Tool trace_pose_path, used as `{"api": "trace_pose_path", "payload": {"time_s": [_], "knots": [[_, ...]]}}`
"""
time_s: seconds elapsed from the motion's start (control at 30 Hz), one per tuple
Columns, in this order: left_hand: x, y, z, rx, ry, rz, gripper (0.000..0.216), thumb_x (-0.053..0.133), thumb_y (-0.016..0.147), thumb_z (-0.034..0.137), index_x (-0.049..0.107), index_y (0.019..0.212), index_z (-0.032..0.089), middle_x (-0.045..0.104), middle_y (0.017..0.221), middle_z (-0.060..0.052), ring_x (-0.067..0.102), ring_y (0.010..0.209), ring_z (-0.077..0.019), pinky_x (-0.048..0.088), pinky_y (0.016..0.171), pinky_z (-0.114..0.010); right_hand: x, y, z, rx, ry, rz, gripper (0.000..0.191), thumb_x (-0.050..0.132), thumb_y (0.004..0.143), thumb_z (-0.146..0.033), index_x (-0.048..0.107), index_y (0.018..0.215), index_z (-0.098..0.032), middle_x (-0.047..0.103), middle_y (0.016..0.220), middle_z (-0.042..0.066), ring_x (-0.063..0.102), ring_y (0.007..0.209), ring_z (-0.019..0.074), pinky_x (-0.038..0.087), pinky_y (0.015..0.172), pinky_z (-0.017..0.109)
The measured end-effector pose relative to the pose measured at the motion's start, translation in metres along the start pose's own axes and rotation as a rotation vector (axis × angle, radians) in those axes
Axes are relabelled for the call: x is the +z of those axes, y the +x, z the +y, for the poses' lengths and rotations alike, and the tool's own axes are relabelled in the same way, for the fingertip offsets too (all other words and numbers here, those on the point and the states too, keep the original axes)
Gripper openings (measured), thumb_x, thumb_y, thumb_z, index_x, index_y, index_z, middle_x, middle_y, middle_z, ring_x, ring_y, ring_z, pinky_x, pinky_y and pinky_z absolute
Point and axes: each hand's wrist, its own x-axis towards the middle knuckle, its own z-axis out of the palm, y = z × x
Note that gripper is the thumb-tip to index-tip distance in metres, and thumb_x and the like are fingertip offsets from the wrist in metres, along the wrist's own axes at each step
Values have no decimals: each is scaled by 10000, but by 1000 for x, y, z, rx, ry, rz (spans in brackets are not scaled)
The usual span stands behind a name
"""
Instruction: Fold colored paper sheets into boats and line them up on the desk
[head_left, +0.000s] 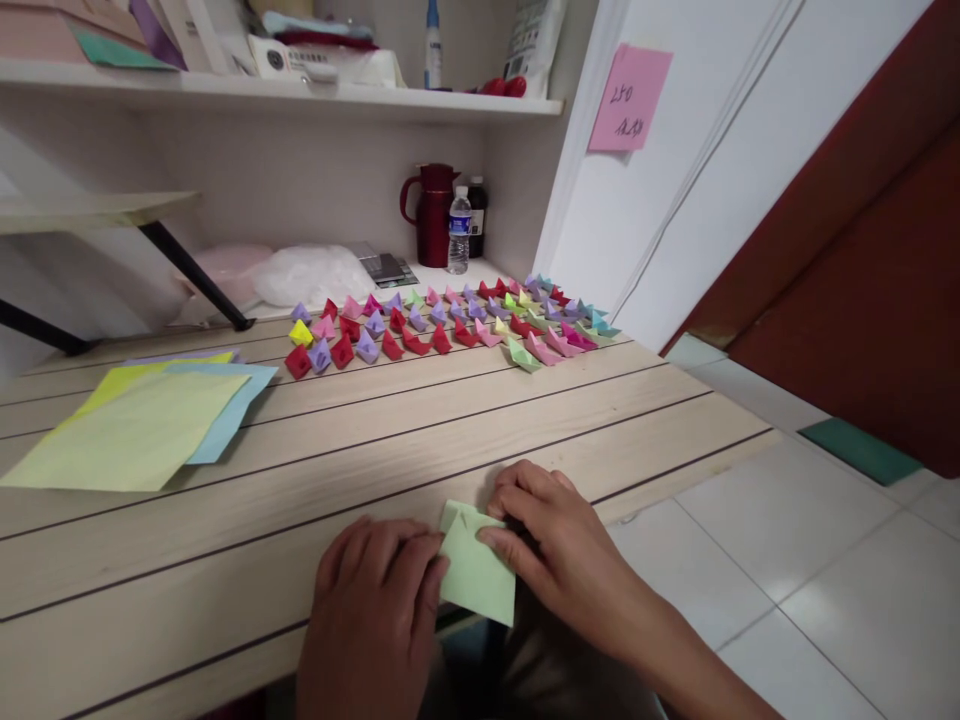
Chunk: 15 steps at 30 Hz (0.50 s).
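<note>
The left hand and right hand pinch opposite sides of a pale-green folded paper square, seemingly steadying its layers.

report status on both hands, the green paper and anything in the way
Left hand, right hand: both on light green paper. Paper folded, held at near edge of table. Nothing in the way; paper boats stand farther back.

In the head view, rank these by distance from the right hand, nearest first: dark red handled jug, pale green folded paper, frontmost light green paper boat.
1. Pale green folded paper, pinched in the right hand.
2. Light green paper boat, beyond the hand.
3. Dark red jug, at the back, beneath the white shelf.
</note>
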Motion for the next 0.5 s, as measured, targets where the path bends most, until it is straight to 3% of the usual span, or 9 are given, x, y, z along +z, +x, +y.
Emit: {"api": "trace_pose_path", "payload": {"time_s": [0.17, 0.3, 0.37, 0.5], "knots": [[6, -5, -3, 17, 86, 9, 134, 591, 866, 245, 612, 998, 229, 679, 948, -8, 616, 891, -196, 340, 982, -419, 6, 4, -3, 19, -148, 16, 73, 597, 912, -263, 602, 970, -219, 596, 976, 58, 555, 883, 243, 420, 764, 386], [9, -11, 1, 67, 159, 206, 261, 619, 852, 164, 635, 1111, 147, 691, 1038, -105, 609, 1001, -214, 322, 1070, -455, 6, 6, -4, 19, -162, 23, 359, 605, 907, -266, 544, 1261, -268, 602, 1097, 70, 579, 922, 243, 461, 810, 401], [10, -14, 4, 124, 167, 248, 370, 633, 836, 131, 622, 1204, 169, 708, 1117, -90, 573, 1133, -223, 251, 1145, -498, 6, 7, -5, 16, -156, 18, 472, 607, 904, -259, 477, 1357, -288, 600, 1140, 74, 587, 934, 243, 477, 821, 407], [14, -18, 5, 243, 186, 89, 375, 548, 906, 217, 589, 1278, 238, 676, 1277, 35, 557, 1212, -178, -4, 1224, -509, 7, 7, -2, -1, -132, 25, 483, 599, 906, -251, 471, 1369, -304, 595, 1154, 74, 595, 955, 243, 497, 838, 412]]}}
